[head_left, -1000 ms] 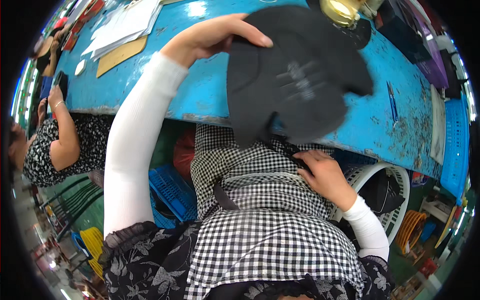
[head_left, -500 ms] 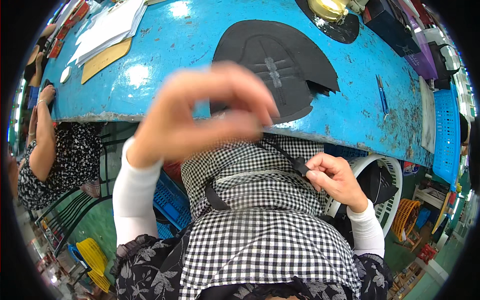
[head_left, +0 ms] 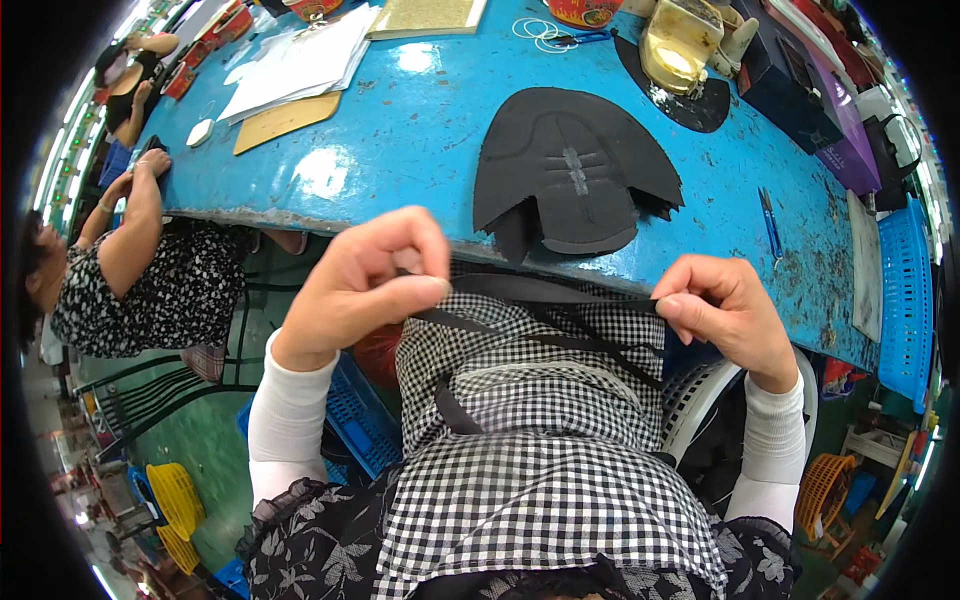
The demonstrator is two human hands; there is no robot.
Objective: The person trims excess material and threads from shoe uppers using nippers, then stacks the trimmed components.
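A black strip of tape or webbing (head_left: 545, 290) is stretched between my two hands above my checked apron. My left hand (head_left: 365, 285) pinches it at the left between thumb and fingers. At the right, my right hand (head_left: 720, 310) pinches its other end. More black strip hangs down over my lap, partly lost against the checks. Beyond my hands, a black shoe-upper-like piece (head_left: 555, 175) lies flat on the blue table (head_left: 420, 150), with grey marks along its middle and notched lower corners. Neither hand touches it.
Blue-handled thread snips (head_left: 770, 225) lie at the right. A gold-coloured pot (head_left: 675, 50) stands at the back, near dark boxes (head_left: 790, 80). Papers (head_left: 300, 65) are at the back left. A co-worker (head_left: 140, 270) sits left. A blue basket (head_left: 905, 300) is at the right edge.
My left hand has come down and closed on the strip. My right hand has risen rightward, and the strip now spans both. The view has shifted, showing more of the table.
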